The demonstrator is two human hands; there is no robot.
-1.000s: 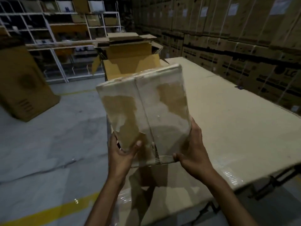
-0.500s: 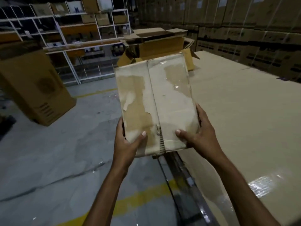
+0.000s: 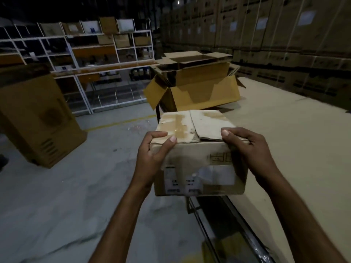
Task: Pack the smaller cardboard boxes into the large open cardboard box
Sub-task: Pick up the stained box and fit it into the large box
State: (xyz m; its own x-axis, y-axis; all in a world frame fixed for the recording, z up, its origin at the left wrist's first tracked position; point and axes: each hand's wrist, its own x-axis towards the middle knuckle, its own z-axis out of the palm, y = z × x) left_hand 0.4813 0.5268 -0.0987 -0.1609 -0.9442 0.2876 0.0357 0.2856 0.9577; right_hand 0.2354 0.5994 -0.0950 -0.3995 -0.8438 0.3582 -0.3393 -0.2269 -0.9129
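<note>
Cardboard is almost everything in the head view. The small cardboard box (image 3: 199, 154) is held in the air, level, above the left edge of the table (image 3: 284, 139), near its near end, partly over the grey floor (image 3: 57, 186). Its closed top flaps face up and its labelled side faces the person. The seam between the flaps runs away from the person, toward the large open cardboard box (image 3: 199, 86). The long axis seems to go the same way, but the top is seen very flat, so I cannot be sure.

The left hand (image 3: 152, 154) grips the upper near-left corner, with its fingers curled over the top edge. The right hand (image 3: 250, 150) grips the upper near-right corner in the same manner, with its thumb lying on the right flap.

The large open cardboard box stands at the far-left corner of the table, well apart from the small one. Its flaps are spread, and one hangs over the left edge. At the left there are white shelves (image 3: 85, 59), and a brown carton (image 3: 36, 118) stands on the floor. Stacked cartons (image 3: 275, 35) make a wall behind the table.
</note>
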